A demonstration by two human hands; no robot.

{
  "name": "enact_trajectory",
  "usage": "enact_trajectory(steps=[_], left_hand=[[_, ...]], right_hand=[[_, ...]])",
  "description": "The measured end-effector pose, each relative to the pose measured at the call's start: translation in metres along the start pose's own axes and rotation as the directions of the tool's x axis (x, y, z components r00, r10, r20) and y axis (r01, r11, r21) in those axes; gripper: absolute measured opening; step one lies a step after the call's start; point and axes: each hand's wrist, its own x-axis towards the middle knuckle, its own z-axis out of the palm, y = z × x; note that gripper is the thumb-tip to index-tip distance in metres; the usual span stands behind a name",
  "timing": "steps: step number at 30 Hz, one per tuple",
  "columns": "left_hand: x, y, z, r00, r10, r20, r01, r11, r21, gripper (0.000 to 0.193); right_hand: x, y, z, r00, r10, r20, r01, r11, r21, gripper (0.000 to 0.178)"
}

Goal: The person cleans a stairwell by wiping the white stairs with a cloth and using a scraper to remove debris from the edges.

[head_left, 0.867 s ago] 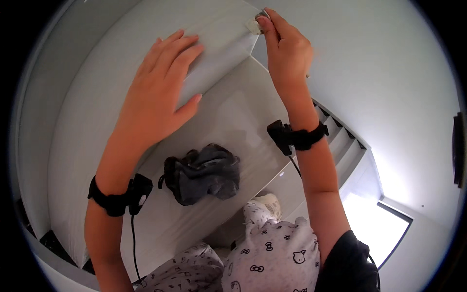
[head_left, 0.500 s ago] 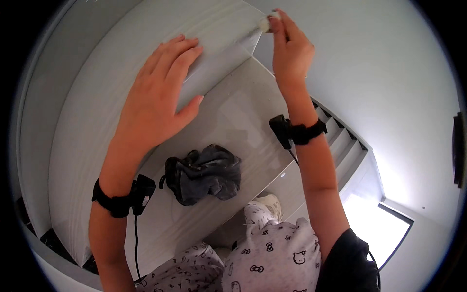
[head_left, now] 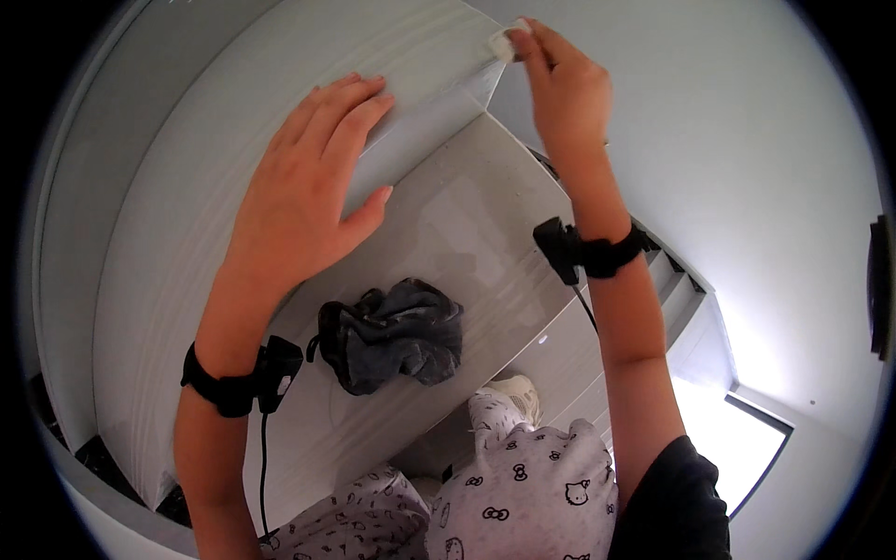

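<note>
My left hand [head_left: 297,191] is open, its fingers laid on the pale upper step [head_left: 210,177] close to the edge, thumb held out to the side. With thumb and fingers pinched, my right hand [head_left: 571,93] holds a small white pad [head_left: 505,45] at the right end of that step, beside the wall. The pad's exact kind cannot be made out. A crumpled dark grey cloth [head_left: 397,334] lies on the lower step [head_left: 467,238], right of my left wrist. Neither hand touches the cloth.
A white wall [head_left: 719,121] rises on the right. Descending stair treads [head_left: 665,275] run along it toward a bright opening [head_left: 719,434]. My shoe [head_left: 519,394] stands below the lower step's edge. Each wrist wears a black strap with a small cabled device.
My right wrist and forearm have shifted to the right, and the white pad has turned slightly near the same corner. My left hand has barely moved. The cloth lies as before.
</note>
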Motion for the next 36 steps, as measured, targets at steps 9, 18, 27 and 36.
enact_trajectory(steps=[9, 18, 27, 36], left_hand=[[-0.001, 0.001, 0.001, 1.0, 0.024, 0.001, -0.024, 0.999, 0.025, 0.059], [-0.008, 0.004, 0.011, 0.999, 0.033, -0.012, -0.032, 0.998, 0.054, 0.059], [-0.008, 0.004, 0.009, 0.999, 0.033, -0.01, -0.032, 0.996, 0.078, 0.059], [-0.009, 0.004, 0.012, 1.0, 0.017, -0.001, -0.016, 0.997, 0.076, 0.06]], right_hand=[[0.032, 0.001, -0.019, 0.972, 0.012, 0.233, 0.059, 0.953, -0.297, 0.037], [0.03, -0.002, -0.019, 0.911, 0.153, 0.382, -0.019, 0.943, -0.332, 0.038], [0.015, -0.011, -0.021, 0.929, 0.173, 0.328, -0.052, 0.937, -0.345, 0.038], [-0.003, -0.015, -0.016, 0.981, -0.052, 0.188, 0.093, 0.972, -0.216, 0.036]])
